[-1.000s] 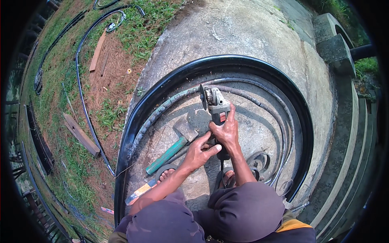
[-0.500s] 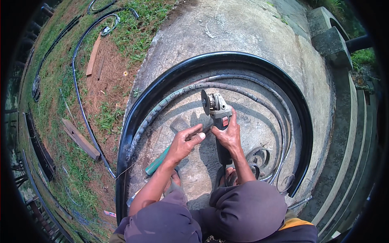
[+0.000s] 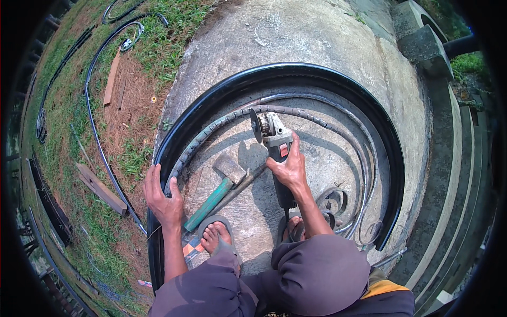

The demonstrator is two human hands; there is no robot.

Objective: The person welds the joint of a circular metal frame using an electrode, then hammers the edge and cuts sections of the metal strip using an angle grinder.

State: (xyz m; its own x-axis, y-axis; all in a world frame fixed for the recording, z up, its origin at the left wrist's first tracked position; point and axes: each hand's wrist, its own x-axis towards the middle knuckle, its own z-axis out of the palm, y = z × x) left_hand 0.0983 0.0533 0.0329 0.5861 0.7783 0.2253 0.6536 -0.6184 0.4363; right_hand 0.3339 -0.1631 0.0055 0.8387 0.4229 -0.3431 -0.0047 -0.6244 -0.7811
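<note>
My right hand (image 3: 288, 168) is wrapped round the body of an angle grinder (image 3: 280, 140), thumb and fingers close below its grey head. Its cutting disc (image 3: 256, 126) points up and to the left, apart from other things. On the left, my left hand (image 3: 165, 203) lies over a large black curved channel (image 3: 296, 73), fingers stretched along it and thumb apart. Inside that arc runs a segmented curved tube (image 3: 203, 136). Between my hands, a hammer (image 3: 208, 203) with a green handle lies on the concrete.
A ring-shaped metal piece (image 3: 338, 199) lies by my right foot. Beyond the left concrete edge, grass holds wooden planks (image 3: 101, 189) and a long dark pipe (image 3: 100, 132). Concrete steps (image 3: 449, 185) curve along the right, below a concrete block (image 3: 425, 53).
My left hand has moved left and down from near the grinder onto the black channel, uncovering the hammer. The grinder sits slightly further left in view, still in my right hand.
</note>
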